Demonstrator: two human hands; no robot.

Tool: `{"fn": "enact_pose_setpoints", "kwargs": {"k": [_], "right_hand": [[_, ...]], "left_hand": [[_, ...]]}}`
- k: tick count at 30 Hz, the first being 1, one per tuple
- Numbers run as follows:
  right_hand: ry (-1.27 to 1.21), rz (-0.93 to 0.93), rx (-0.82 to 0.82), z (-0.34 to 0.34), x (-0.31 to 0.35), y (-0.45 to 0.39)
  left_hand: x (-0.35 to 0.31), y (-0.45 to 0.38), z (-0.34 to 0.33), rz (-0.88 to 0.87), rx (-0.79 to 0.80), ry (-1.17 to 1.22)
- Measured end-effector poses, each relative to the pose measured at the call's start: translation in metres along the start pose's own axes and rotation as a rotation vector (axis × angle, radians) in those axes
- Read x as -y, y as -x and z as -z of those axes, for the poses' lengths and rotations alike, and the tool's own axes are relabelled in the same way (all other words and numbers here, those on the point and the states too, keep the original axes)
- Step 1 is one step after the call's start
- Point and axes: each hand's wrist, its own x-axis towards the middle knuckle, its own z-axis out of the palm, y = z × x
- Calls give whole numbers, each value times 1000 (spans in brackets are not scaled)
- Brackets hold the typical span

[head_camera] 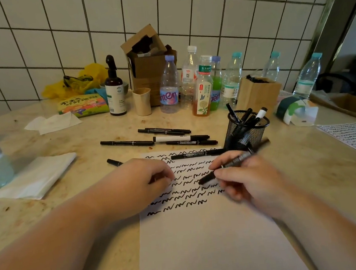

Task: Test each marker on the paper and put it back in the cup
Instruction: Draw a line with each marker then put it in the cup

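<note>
Head view: your right hand [249, 178] grips a black marker [231, 166] over the scribbled rows on the paper [206, 242], tip pointing down-left just at the sheet; the blur hides whether it touches. Your left hand [142, 182] rests on the paper's left edge with fingers curled; it seems to pinch something small and dark, perhaps the cap, but you cannot be sure from here.

The mesh cup [246, 131] stands just beyond the paper's far right corner, several markers already in it. One marker [196, 154] lies across the paper's far edge, and more loose markers [173, 137] lie on the counter [49, 214] beyond it.

Risks, as I judge them: the tested and untested markers look alike, so you could skip one or repeat one. Your right wrist sits low over fresh ink and may smear it. Reaching to the cup, your hand could knock the light mesh cup over, or tip the bottles [203, 88] crowded behind it. An uncapped marker dropped in will dry out or stain.

Readable writing: a bottle label [168, 96] shows "amen" or similar, partly hidden. The green-capped bottle and the snack bag [81, 105] carry Chinese characters. The markers' print is too small to read.
</note>
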Motion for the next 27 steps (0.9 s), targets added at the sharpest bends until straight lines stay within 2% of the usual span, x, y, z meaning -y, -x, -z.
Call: {"fn": "enact_pose_setpoints", "kwargs": {"k": [5, 11, 19, 24, 27], "right_hand": [[-114, 66, 155, -6, -1, 5], [-74, 135, 262, -9, 0, 7], [101, 317, 226, -5, 6, 10], [80, 347, 282, -3, 4, 9], [-36, 363, 185, 7, 6, 8]], "left_hand": [[-8, 2, 0, -87, 19, 42], [-18, 2, -2, -165, 74, 55], [-29, 7, 5, -201, 268, 60], [-30, 8, 7, -234, 416, 145], [-21, 12, 12, -197, 451, 165]]}}
